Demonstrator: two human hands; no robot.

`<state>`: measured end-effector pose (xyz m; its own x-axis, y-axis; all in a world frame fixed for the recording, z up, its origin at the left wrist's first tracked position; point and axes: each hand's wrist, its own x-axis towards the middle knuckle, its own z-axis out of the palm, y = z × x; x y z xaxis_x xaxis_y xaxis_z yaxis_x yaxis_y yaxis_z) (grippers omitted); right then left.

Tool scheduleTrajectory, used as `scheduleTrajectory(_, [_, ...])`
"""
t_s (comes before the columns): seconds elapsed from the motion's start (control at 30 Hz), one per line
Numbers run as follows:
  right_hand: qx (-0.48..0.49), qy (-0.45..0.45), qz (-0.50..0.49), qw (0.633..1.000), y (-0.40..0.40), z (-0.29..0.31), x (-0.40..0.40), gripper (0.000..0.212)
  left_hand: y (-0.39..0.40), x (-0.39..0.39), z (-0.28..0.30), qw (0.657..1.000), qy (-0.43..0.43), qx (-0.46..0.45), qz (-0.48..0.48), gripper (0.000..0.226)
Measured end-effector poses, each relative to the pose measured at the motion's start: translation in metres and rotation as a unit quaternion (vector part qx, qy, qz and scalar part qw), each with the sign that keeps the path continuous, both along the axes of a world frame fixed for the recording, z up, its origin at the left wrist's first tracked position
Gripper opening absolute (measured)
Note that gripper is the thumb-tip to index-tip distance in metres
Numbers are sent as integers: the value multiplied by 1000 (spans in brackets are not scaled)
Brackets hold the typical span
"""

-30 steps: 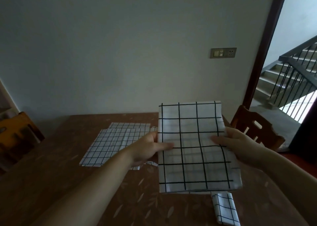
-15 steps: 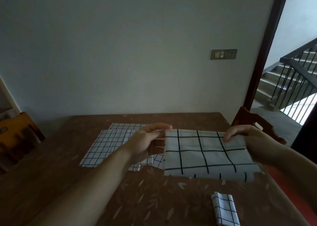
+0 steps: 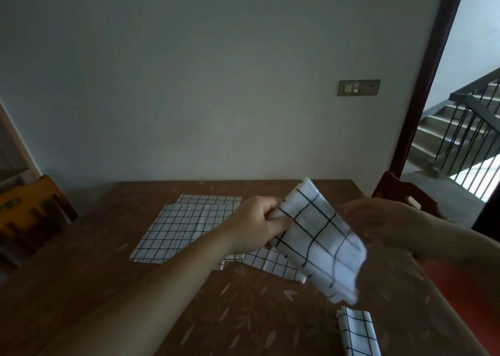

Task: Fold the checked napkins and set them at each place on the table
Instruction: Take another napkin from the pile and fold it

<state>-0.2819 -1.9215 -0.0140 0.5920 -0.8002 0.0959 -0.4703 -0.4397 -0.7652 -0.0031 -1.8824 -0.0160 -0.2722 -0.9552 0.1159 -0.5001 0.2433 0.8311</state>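
L hand (image 3: 259, 226) grips folded napkin (image 3: 322, 239) midair; R hand (image 3: 378, 220) blurred.

No text, label, brand or number can be read anywhere in this view.

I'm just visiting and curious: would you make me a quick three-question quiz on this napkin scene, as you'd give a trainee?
1. True or false: the left hand grips the held napkin.
2. Where does the folded napkin lie? A) on the chair B) on the table, near edge C) on the stairs
3. Fill in: flat napkins lie spread on the table to the ____ of the held one.

Key: 1 true; 2 B; 3 left. The right hand is blurred, so its grip is unclear.
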Motion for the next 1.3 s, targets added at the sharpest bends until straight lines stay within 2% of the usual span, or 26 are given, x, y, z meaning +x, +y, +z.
scheduleTrajectory(0.03, [-12, -22, -14, 1000, 2, 2, 10, 62, 0, -3, 4, 999, -33, -30, -9, 12])
scheduleTrajectory(0.1, [-82, -63, -47, 994, 11, 10, 35, 38, 1, -8, 11, 994, -74, -71, -32, 16])
scheduleTrajectory(0.17, [-155, -79, -79, 982, 20, 19, 50, 13, 1, -9, 14, 991, -75, -97, -44, 14])
scheduleTrajectory(0.2, [-160, -103, -85, 978, 24, 22, 54, 6, 1, -8, 14, 992, -57, -105, -42, 14])
scheduleTrajectory(0.3, [-121, -192, -119, 967, 26, 24, 56, 12, 6, -4, 15, 992, 40, -120, -17, 19])
scheduleTrajectory(0.4, [-104, -212, -140, 962, 27, 24, 55, 16, 8, 0, 11, 982, 140, -128, 17, 21])
scheduleTrajectory(0.5, [-63, -214, -138, 965, 26, 23, 55, 22, 5, 2, 7, 974, 152, -159, 53, 50])
scheduleTrajectory(0.57, [-35, -224, -131, 965, 28, 24, 57, 26, 3, 6, 6, 974, 155, -156, 55, 51])
scheduleTrajectory(0.73, [-21, -208, -102, 973, 30, 25, 59, 29, 2, 12, 20, 989, 112, -92, -16, 28])
scheduleTrajectory(0.83, [-9, -212, -101, 972, 30, 24, 57, 29, 1, 10, 25, 991, 91, -100, -14, 21])
scheduleTrajectory(0.9, [-18, -178, -91, 980, 31, 22, 54, 33, 2, 9, 24, 990, 100, -102, -3, 10])
scheduleTrajectory(0.97, [-39, -130, -88, 987, 32, 20, 52, 30, 1, 11, 24, 992, 94, -90, -4, 9])
scheduleTrajectory(1.07, [-45, -100, -74, 991, 31, 21, 53, 29, 1, 8, 34, 996, -19, -68, -48, 18])
scheduleTrajectory(1.17, [-74, -71, -40, 994, 31, 23, 61, 35, -1, -11, 44, 980, -151, -121, -49, 33])
scheduleTrajectory(1.3, [-102, -59, -32, 993, 33, 25, 66, 37, -3, -25, 45, 956, -163, -243, -27, 27])
